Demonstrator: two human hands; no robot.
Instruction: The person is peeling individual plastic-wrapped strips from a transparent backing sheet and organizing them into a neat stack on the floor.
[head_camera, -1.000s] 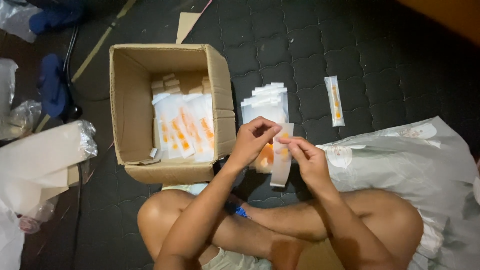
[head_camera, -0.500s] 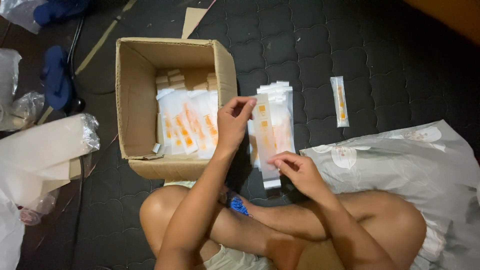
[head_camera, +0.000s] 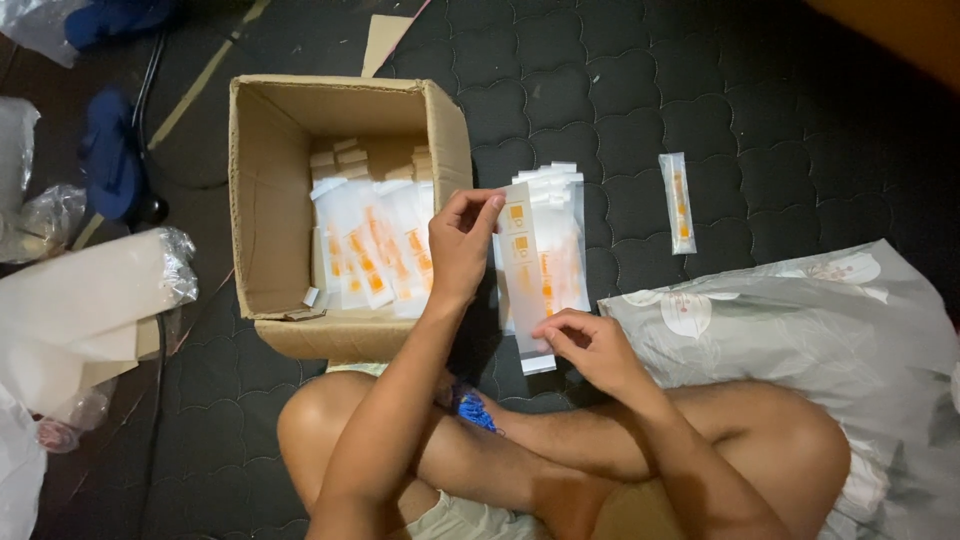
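Both hands (head_camera: 462, 243) (head_camera: 590, 347) hold the long packet (head_camera: 530, 270) upright, lengthwise away.

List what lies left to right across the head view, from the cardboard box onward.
cardboard box → left hand → clear sleeve held in both hands → single packet on the dark mat → grey plastic bag

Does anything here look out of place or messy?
One slim clear packet lies alone on the dark quilted mat, apart from the stack under the strip that the left hand and right hand hold. Packets in the cardboard box lean askew.
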